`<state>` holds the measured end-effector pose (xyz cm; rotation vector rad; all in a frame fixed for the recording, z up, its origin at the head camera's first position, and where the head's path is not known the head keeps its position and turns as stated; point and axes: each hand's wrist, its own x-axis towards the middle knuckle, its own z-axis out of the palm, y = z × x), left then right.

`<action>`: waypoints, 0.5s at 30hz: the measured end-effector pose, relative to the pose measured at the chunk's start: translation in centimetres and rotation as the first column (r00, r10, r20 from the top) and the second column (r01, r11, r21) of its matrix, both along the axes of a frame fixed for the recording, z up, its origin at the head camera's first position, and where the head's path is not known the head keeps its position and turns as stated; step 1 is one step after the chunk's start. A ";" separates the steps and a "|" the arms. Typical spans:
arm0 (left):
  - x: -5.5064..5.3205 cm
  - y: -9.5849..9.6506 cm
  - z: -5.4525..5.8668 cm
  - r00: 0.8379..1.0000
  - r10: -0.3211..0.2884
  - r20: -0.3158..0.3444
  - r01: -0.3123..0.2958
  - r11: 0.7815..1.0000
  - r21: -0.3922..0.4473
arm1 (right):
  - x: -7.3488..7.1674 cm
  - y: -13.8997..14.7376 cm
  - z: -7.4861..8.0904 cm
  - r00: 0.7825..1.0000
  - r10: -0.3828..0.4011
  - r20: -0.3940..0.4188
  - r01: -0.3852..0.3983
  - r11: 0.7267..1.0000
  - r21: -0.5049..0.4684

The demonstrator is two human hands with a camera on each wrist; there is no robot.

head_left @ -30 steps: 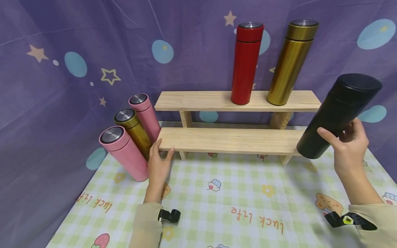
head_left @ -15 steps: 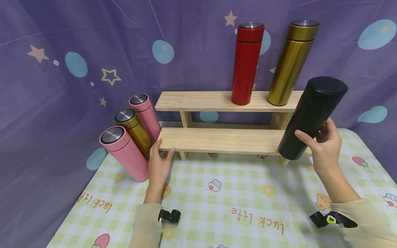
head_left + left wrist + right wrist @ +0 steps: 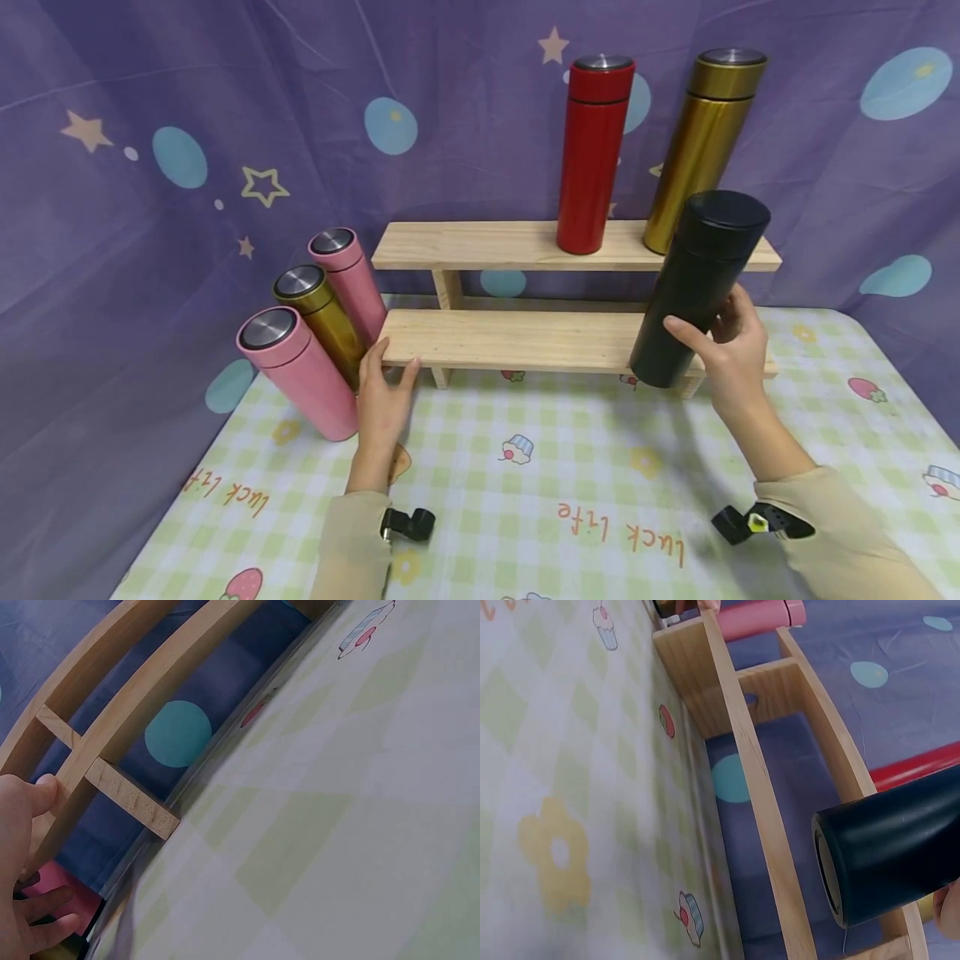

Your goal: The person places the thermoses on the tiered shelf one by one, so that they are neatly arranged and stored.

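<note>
My right hand (image 3: 738,358) grips a black thermos bottle (image 3: 693,292), thumb across its near side. The bottle tilts to the right in the head view, in front of the right part of the lower shelf. Its base (image 3: 829,870) shows in the right wrist view, apart from the shelf edge. My left hand (image 3: 382,408) holds the left front corner of the two-tier wooden shelf (image 3: 510,337); in the left wrist view the thumb (image 3: 45,793) lies on the board. On the upper tier stand a red thermos (image 3: 596,158) and a gold thermos (image 3: 701,142).
Left of the shelf stand a large pink thermos (image 3: 307,379), a smaller gold thermos (image 3: 322,321) and another pink thermos (image 3: 352,279), close together. A checked cloth (image 3: 480,517) covers the table. Behind hangs a purple curtain (image 3: 465,75) with stars.
My right hand has carried the black thermos leftward, from beyond the shelf's right end to in front of its right part. My left hand has stayed at the shelf corner.
</note>
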<state>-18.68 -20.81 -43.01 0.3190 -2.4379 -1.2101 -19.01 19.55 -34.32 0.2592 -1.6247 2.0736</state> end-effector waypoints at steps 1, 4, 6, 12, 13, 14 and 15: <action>0.0 0.0 0.0 1.000 0.000 0.000 0.000 1.000 0.000 | 0.0 -0.2 0.0 1.000 0.005 0.003 -0.005 1.000 0.003; 0.0 0.0 0.0 1.000 0.000 0.002 0.000 1.000 0.002 | -0.2 -0.8 0.1 1.000 0.016 0.012 -0.016 1.000 0.011; 0.0 -0.1 0.0 1.000 -0.001 0.004 0.001 1.000 0.001 | -0.3 -1.2 0.1 1.000 0.019 0.021 -0.020 1.000 0.017; 0.0 -0.1 -0.1 1.000 -0.002 0.009 0.002 1.000 -0.005 | -0.6 -2.3 0.3 0.999 0.044 0.019 -0.045 0.999 0.015; 0.0 -0.1 -0.1 1.000 -0.002 0.009 0.002 1.000 -0.005 | -0.7 -2.5 0.3 0.999 0.049 0.014 -0.049 0.999 0.019; 0.0 -0.1 -0.1 1.000 -0.001 0.009 0.001 1.000 -0.005 | -0.8 -2.7 0.3 0.999 0.053 0.009 -0.053 0.998 0.024; 0.0 -0.1 -0.1 1.000 -0.001 0.009 0.001 1.000 -0.004 | -0.9 -2.8 0.3 0.998 0.057 0.005 -0.057 0.998 0.029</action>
